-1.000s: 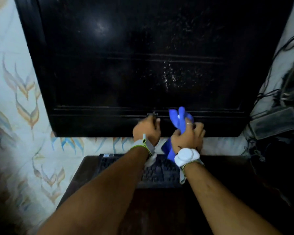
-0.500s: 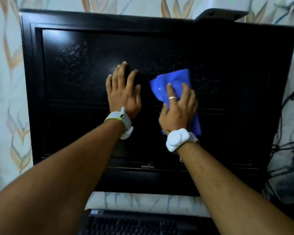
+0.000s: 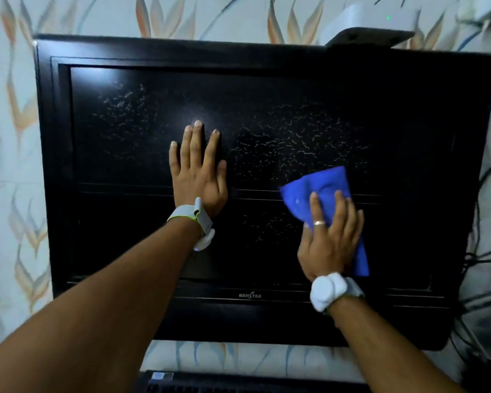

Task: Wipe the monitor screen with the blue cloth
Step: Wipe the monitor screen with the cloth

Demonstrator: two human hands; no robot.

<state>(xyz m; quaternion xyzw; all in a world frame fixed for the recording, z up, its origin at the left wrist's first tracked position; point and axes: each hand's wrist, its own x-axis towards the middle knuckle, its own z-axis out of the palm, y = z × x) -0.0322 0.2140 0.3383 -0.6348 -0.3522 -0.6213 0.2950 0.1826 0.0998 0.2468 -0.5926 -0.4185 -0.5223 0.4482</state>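
A large black monitor [image 3: 408,114] fills the middle of the view, its dark screen flecked with pale streaks and specks. My left hand [image 3: 198,171] lies flat on the screen near its centre, fingers spread and pointing up, holding nothing. My right hand [image 3: 330,239] presses the blue cloth [image 3: 323,185] against the lower right part of the screen. The cloth sticks out above my fingers and down the right side of my hand.
A patterned wall [image 3: 9,165] surrounds the monitor. A white box [image 3: 374,24] with a green light sits behind the top right corner. Dark cables [image 3: 488,256] hang at the right. A keyboard's edge [image 3: 210,384] shows at the bottom.
My right hand has slid the cloth down and to the right across the screen. My left hand stays flat on the screen's middle. Earlier, both hands were down at the monitor's lower edge.
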